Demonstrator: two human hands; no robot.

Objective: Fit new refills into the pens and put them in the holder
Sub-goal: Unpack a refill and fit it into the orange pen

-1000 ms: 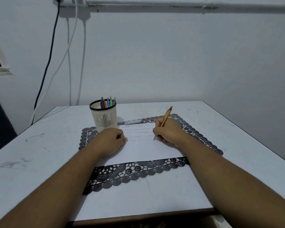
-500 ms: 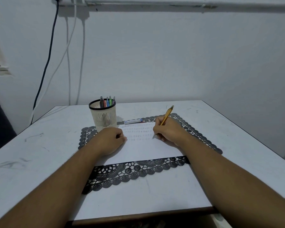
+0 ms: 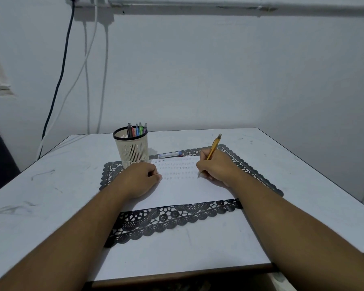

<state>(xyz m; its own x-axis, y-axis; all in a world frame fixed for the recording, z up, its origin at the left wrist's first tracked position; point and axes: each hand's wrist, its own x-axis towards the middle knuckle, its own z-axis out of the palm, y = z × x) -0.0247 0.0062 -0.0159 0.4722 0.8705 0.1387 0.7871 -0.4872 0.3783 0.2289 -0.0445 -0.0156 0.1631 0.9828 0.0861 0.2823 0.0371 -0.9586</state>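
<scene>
Head view of a person seated at a white table [image 3: 51, 198]. The right hand [image 3: 218, 169] grips an orange pen [image 3: 213, 147], fingers curled round the barrel; the tip meets a white paper sheet [image 3: 185, 192] and the upper end tilts away toward the wall. The grip hides the pen's lower barrel, and only the point shows below the fingers. The left hand [image 3: 140, 179] lies on the sheet's left edge as a loose fist; whether anything is inside it cannot be told. Rows of small marks on the sheet are too faint to read. The sheet lies on a dark lace mat [image 3: 166, 219], which it largely covers. A cream mesh holder [image 3: 131, 149] with a black rim stands at the mat's far left corner, just beyond the left hand, with several pens [image 3: 137, 130] upright in it; only their tops show. A slim pale object [image 3: 169, 154], possibly a refill packet, lies at the sheet's far edge; its label is illegible. The tabletop bears grey scuffs. Behind it is a plain pale wall [image 3: 219, 70], with cables [image 3: 86, 59] hanging at upper left and a conduit [image 3: 240, 5] along the top.
</scene>
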